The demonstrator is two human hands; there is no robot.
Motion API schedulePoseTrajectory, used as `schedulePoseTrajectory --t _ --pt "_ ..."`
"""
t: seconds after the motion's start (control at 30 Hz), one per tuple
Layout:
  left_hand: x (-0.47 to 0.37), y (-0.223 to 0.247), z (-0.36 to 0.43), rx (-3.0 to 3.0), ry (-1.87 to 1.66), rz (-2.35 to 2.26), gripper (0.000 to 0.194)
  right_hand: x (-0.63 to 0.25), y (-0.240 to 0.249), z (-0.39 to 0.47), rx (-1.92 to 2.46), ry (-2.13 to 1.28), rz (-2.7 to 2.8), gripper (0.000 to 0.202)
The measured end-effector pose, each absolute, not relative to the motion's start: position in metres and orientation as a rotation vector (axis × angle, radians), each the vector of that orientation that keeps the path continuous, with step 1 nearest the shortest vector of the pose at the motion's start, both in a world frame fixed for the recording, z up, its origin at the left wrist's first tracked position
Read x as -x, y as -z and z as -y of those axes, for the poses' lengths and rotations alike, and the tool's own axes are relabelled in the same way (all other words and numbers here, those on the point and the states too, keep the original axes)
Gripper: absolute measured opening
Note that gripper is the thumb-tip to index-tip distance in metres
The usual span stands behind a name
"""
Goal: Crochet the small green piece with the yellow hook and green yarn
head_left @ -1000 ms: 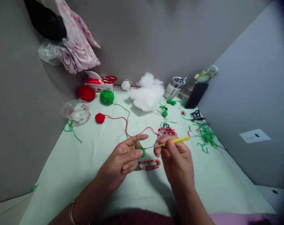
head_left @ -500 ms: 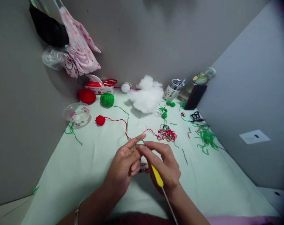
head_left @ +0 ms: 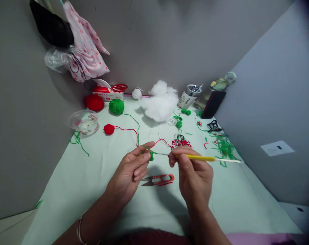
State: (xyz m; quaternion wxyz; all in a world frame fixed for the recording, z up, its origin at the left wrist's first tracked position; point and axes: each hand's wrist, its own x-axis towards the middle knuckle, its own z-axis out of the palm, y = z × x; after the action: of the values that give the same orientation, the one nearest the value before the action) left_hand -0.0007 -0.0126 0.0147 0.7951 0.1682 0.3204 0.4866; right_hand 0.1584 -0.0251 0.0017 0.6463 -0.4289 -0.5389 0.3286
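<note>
Running crosswise, the yellow hook (head_left: 201,158) gripped by the right hand (head_left: 195,175) points left to green yarn (head_left: 151,157) the left hand (head_left: 129,172) pinches.

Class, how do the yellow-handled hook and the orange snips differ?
The hook is held in the right hand; the snips lie on the cloth. The hook is slim and straight; the snips have two spread blades and a looped handle. The hook's grip is yellow; the snips' is orange. Both look partly metal.

I have both forearms (head_left: 99,211) angled inward; my left hand (head_left: 126,172) pinches with its index finger (head_left: 147,146) extended, my right hand (head_left: 195,175) apart, fingers curled toward the thumb.
</note>
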Motion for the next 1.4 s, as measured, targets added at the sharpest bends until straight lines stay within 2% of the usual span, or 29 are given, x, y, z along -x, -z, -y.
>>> schedulePoseTrajectory --t 0.13,0.3,0.6,0.8,1.1,1.23,1.3,1.4 --pt "-0.002 -0.013 0.015 -0.527 -1.071 -0.750 0.043 -0.155 -0.001 0.021 0.950 -0.983 1.168 0.013" --pt "-0.003 -0.008 0.018 -0.630 -1.041 -0.790 0.039 -0.153 0.002 0.018 0.948 -1.113 1.012 0.014" --pt "0.003 -0.007 0.015 -0.633 -1.054 -0.800 0.032 -0.155 -0.006 0.015 0.880 -1.192 0.928 0.019" --pt "0.004 -0.004 0.016 -0.680 -1.055 -0.801 0.031 -0.158 -0.005 0.022 0.909 -1.015 1.148 0.021" --pt "-0.003 -0.012 0.019 -0.833 -1.223 -1.044 0.035 -0.156 -0.002 0.031 0.899 -0.323 1.755 0.027" --pt "-0.006 -0.012 0.019 -0.708 -1.128 -0.929 0.055 -0.153 0.010 0.029 0.910 0.082 1.868 0.032" --pt "-0.004 -0.012 0.017 -0.581 -0.992 -0.794 0.063 -0.154 0.011 0.029 0.927 0.056 1.816 0.032" --pt "0.000 -0.014 0.012 -0.447 -0.950 -0.714 0.055 -0.156 0.005 0.029 0.950 -0.373 1.563 0.029"
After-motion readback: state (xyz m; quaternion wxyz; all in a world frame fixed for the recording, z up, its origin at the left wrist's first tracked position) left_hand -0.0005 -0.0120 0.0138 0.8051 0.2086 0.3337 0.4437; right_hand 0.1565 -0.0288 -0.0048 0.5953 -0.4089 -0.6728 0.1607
